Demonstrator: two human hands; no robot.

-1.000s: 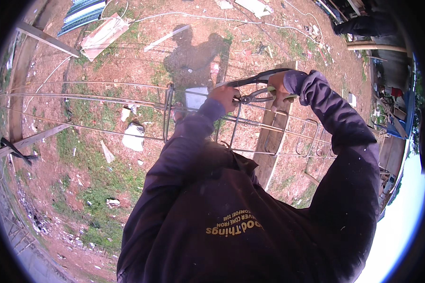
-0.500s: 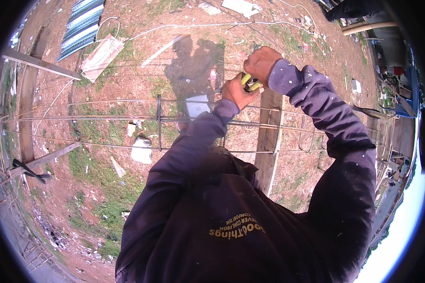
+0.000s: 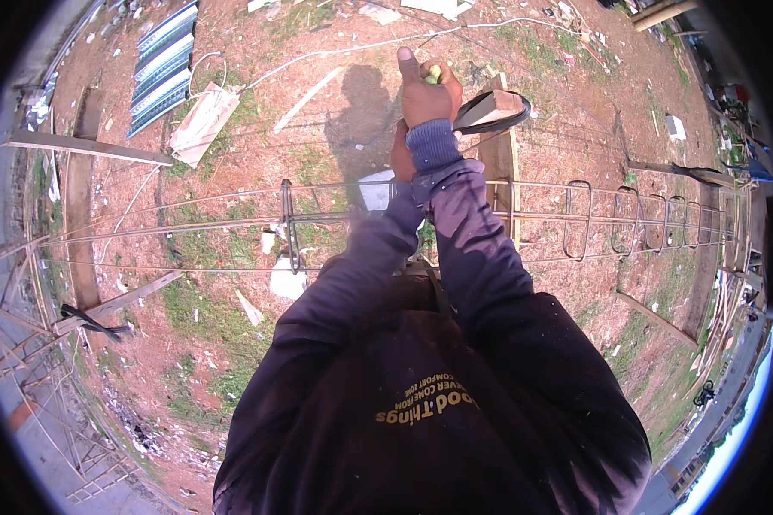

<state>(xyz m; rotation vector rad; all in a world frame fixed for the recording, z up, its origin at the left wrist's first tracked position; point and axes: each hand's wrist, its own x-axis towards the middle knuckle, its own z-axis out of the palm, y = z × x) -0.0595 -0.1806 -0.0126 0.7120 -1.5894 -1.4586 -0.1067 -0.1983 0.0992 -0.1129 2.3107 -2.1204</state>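
Observation:
My right hand is closed around a yellow-green-handled tool, apparently pliers; its jaws cannot be seen. Just below, my left hand is partly covered by my right wrist, and its fingers are hidden. Both hands are beyond the long steel bars, left of a wooden post. A black strap or band loops around the post's upper end. Rectangular wire stirrups surround the bars at the right, and another stirrup hangs on them at the left.
Wooden supports stand at the left and another timber lies at the right. Corrugated metal sheet, a board, a white cable and scraps litter the grassy dirt.
My right hand has swung left across my left hand, taking the yellow-green handles along. The black strap and the row of stirrups at right now show. The whole view has shifted.

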